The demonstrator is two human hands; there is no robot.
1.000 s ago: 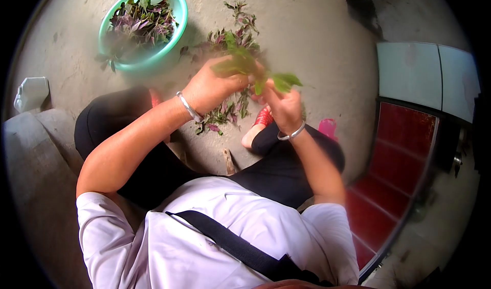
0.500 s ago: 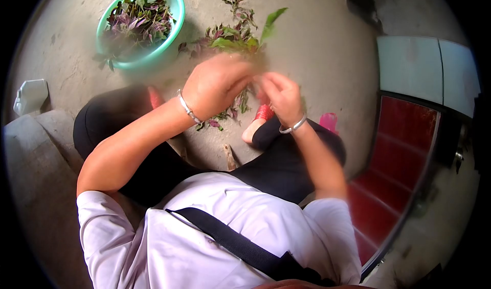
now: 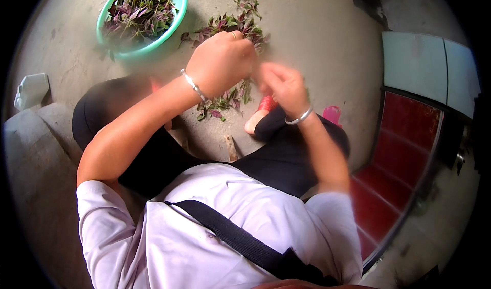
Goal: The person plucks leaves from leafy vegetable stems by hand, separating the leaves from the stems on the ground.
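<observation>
My left hand [image 3: 222, 61] is closed, its back towards me, above a loose pile of purple-green leafy greens [image 3: 244, 27] on the floor. What its fingers hold, if anything, is hidden behind the knuckles. Just to the right, my right hand [image 3: 287, 90] has its thumb and fingers pinched together, smeared by motion. Nothing I can name shows between them. More leaves [image 3: 225, 105] lie on the floor below the hands. Beyond my left hand, a mint-green basin [image 3: 180, 5] holds a heap of the same greens [image 3: 138, 14].
My bent legs in black trousers [image 3: 271, 161] frame the work spot, with a red-strapped shoe [image 3: 267, 104] between. A pink object [image 3: 332, 114] is beside my right knee. A whitish plastic container [image 3: 31, 91] stands far left. A red-tiled, pale-panelled unit [image 3: 409, 123] runs along the right.
The bright green leaves seen at my fingers half a second ago are out of sight. My left hand has risen slightly and turned its knuckles up; my right hand stays close beside it.
</observation>
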